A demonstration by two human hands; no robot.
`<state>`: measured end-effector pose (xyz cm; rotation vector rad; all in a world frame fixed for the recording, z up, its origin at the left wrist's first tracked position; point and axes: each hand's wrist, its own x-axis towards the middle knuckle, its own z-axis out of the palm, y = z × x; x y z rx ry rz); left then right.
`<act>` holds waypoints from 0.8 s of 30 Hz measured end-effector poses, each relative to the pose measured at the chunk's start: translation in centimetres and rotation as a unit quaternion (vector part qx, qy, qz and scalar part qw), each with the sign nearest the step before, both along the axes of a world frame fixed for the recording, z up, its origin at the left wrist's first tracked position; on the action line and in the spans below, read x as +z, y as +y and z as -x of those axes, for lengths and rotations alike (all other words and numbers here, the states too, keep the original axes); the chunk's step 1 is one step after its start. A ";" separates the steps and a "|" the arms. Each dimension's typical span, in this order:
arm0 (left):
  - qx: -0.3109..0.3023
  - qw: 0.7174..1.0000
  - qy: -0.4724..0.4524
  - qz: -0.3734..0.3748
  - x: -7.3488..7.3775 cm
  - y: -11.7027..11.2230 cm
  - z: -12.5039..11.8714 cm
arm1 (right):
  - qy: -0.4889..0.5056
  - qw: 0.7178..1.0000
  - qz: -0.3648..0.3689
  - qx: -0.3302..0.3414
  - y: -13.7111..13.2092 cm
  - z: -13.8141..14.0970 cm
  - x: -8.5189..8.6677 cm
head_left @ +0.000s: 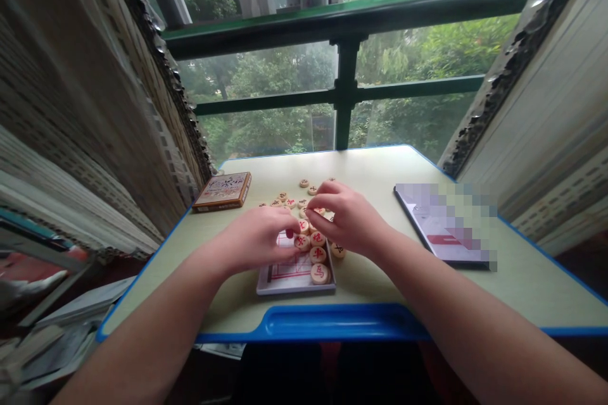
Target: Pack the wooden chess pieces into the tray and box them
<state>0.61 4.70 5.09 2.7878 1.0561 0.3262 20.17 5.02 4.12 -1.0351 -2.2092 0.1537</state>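
A small white tray point(285, 283) with red grid lines lies near the desk's front edge. Several round wooden chess pieces point(318, 256) with red characters stand in a column along its right side. More loose pieces point(304, 183) are scattered on the desk behind it. My left hand point(256, 242) rests over the tray's back left part, fingers curled, a red-nailed fingertip at a piece. My right hand point(349, 215) hovers over the tray's back right corner, fingers bent and pinching among the pieces; what it holds is hidden.
A brown game box lid point(223, 191) lies at the desk's back left. A booklet point(446, 224) lies on the right. The pale desk point(413, 278) has a blue rim and front groove. Stacked books wall both sides; a window is behind.
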 end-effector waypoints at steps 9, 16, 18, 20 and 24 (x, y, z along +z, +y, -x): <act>-0.026 0.999 0.012 0.027 0.1 0.3 0.2 | -0.007 1.000 0.015 -0.003 0.0 0.1 0.0; -0.002 1.000 -0.017 0.003 0.6 -0.2 0.1 | 0.006 1.000 0.006 -0.014 0.2 -0.2 0.3; 0.013 1.000 -0.008 -0.005 0.6 -0.1 0.0 | 0.011 0.999 0.010 -0.029 0.2 -0.3 0.4; 0.015 1.000 0.000 -0.006 0.4 0.1 0.0 | 0.018 0.999 0.011 -0.036 0.1 -0.4 0.5; 0.000 1.000 0.011 0.003 -0.1 0.7 0.1 | 0.040 0.999 -0.005 -0.033 0.1 -0.6 0.6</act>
